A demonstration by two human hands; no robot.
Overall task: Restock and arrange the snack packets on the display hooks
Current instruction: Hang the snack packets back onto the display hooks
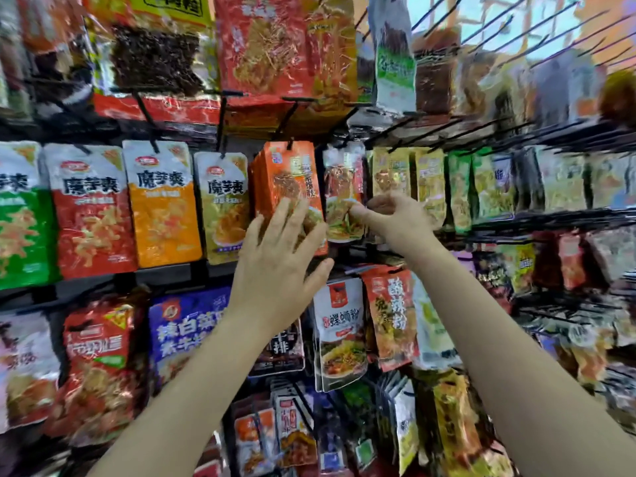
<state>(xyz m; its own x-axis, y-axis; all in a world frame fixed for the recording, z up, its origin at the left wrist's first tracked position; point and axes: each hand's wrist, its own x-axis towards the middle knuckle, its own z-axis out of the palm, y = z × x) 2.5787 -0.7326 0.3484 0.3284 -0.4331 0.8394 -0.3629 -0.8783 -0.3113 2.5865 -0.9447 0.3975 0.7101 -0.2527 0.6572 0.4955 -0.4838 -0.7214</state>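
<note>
A stack of orange snack packets [287, 173] hangs on a black hook in the middle row. My left hand [278, 266] lies against its lower front with straight, spread fingers. Right beside it hangs a clear red packet showing noodles [342, 187]. My right hand [395, 218] reaches in from the right, and its thumb and fingers pinch that packet's lower right edge.
Rows of packets fill the rack: white-topped green, red, orange and yellow ones [161, 204] to the left, yellow and green ones [430, 180] to the right, more above and below. Bare black hooks [516, 36] jut out at the upper right.
</note>
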